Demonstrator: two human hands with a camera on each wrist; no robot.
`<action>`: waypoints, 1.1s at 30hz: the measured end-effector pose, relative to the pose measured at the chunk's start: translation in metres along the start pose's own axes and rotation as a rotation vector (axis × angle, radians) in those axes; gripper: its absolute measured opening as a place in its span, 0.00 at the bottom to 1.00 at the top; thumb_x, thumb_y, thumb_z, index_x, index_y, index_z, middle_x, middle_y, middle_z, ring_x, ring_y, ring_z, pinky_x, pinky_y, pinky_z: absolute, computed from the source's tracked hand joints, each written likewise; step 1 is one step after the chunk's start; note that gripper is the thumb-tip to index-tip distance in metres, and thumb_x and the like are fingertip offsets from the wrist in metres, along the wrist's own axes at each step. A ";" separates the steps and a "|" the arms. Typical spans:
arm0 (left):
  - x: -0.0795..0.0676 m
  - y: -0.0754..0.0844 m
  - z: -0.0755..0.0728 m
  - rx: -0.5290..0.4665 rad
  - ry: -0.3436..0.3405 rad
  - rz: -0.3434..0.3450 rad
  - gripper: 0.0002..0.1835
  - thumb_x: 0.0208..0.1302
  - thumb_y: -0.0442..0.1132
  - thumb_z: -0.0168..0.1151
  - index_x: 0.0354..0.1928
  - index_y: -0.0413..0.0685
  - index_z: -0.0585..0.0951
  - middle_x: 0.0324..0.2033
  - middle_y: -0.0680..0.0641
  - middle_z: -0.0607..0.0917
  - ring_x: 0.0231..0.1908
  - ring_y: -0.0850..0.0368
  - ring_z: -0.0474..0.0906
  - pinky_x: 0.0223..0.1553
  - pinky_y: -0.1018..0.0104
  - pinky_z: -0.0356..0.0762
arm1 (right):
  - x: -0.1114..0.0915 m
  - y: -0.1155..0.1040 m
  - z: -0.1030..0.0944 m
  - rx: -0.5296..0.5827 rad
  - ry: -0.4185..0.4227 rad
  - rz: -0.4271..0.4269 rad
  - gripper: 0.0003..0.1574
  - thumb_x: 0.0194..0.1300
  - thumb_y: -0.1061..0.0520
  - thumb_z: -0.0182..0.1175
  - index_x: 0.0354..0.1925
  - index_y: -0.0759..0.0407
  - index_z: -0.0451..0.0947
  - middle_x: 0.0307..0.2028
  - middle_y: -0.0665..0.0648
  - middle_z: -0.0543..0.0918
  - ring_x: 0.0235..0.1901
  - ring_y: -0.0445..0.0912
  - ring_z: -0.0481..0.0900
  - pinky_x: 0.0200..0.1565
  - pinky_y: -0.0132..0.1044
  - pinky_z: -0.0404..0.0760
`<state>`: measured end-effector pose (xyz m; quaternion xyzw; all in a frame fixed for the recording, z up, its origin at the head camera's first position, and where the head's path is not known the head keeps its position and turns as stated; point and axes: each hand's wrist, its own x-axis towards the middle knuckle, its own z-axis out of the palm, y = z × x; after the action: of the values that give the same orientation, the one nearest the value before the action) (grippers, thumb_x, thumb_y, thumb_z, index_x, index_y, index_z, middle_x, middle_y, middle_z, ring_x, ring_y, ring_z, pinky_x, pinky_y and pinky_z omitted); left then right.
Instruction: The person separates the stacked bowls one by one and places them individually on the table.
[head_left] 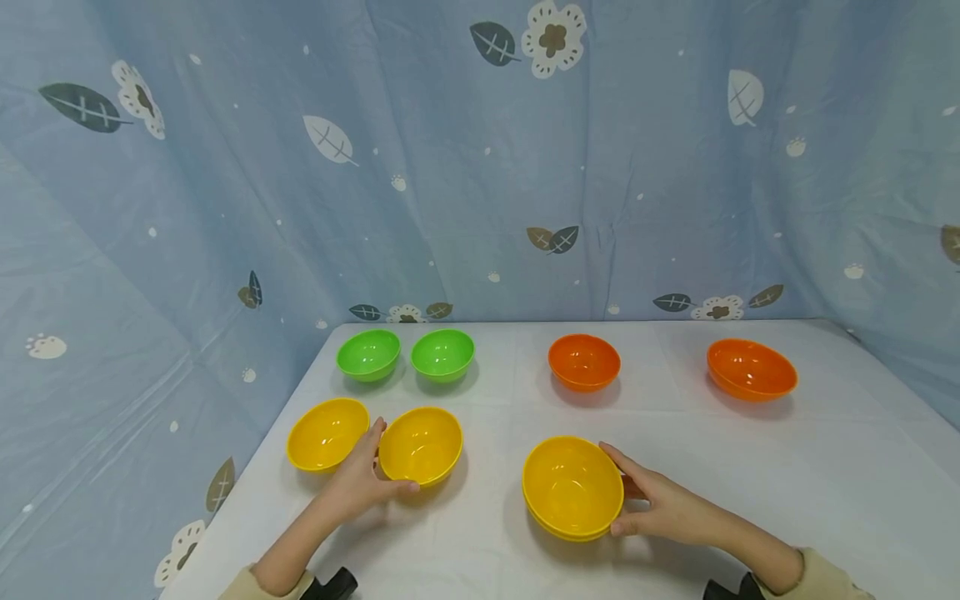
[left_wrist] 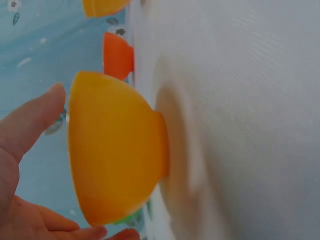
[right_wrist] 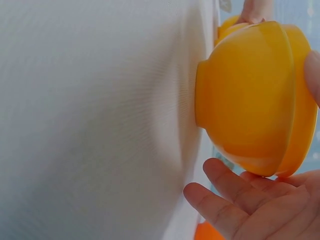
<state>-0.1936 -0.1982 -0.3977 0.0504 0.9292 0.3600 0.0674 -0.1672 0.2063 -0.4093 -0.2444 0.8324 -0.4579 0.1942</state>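
Note:
My left hand (head_left: 367, 479) reaches between two yellow bowls, nearest the right-hand one (head_left: 422, 446). In the left wrist view its thumb (left_wrist: 42, 115) stands beside that bowl's (left_wrist: 112, 150) rim, with a visible gap, while the other fingers spread along the lower side. The other yellow bowl (head_left: 327, 435) sits just left of this hand. To the right, two nested yellow bowls (head_left: 573, 487) stand upright on the table. My right hand (head_left: 660, 504) is at their right side, thumb (right_wrist: 313, 75) against the upper rim and fingers extended beneath, fairly straight, in the right wrist view.
Along the back of the white-covered table (head_left: 495, 392) stand two green bowls (head_left: 368, 356) (head_left: 442, 356) at left. An orange bowl (head_left: 584, 363) is near the middle, and another orange bowl (head_left: 752, 371) is farther right. A blue patterned curtain (head_left: 450, 192) hangs behind.

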 end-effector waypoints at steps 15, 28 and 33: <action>-0.005 0.031 0.000 -0.027 0.060 0.046 0.59 0.41 0.52 0.73 0.70 0.41 0.48 0.69 0.38 0.52 0.68 0.39 0.47 0.64 0.42 0.49 | 0.003 -0.003 0.003 -0.043 0.038 -0.019 0.61 0.53 0.46 0.66 0.70 0.65 0.40 0.68 0.68 0.51 0.61 0.62 0.61 0.55 0.42 0.73; 0.000 0.052 0.014 -0.021 0.067 0.160 0.55 0.42 0.48 0.74 0.70 0.45 0.52 0.68 0.44 0.59 0.66 0.42 0.53 0.64 0.44 0.52 | 0.004 -0.004 0.009 -0.078 0.095 -0.011 0.64 0.47 0.47 0.70 0.72 0.52 0.41 0.70 0.61 0.49 0.66 0.47 0.55 0.59 0.39 0.68; 0.003 0.057 0.020 -0.053 0.029 0.195 0.55 0.42 0.49 0.74 0.70 0.46 0.53 0.67 0.45 0.60 0.65 0.42 0.56 0.63 0.44 0.54 | 0.005 -0.004 0.010 -0.045 0.090 -0.017 0.65 0.47 0.48 0.70 0.72 0.53 0.39 0.70 0.64 0.47 0.65 0.63 0.52 0.58 0.59 0.63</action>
<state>-0.1903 -0.1430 -0.3739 0.1336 0.9108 0.3901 0.0199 -0.1652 0.1953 -0.4115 -0.2348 0.8484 -0.4511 0.1473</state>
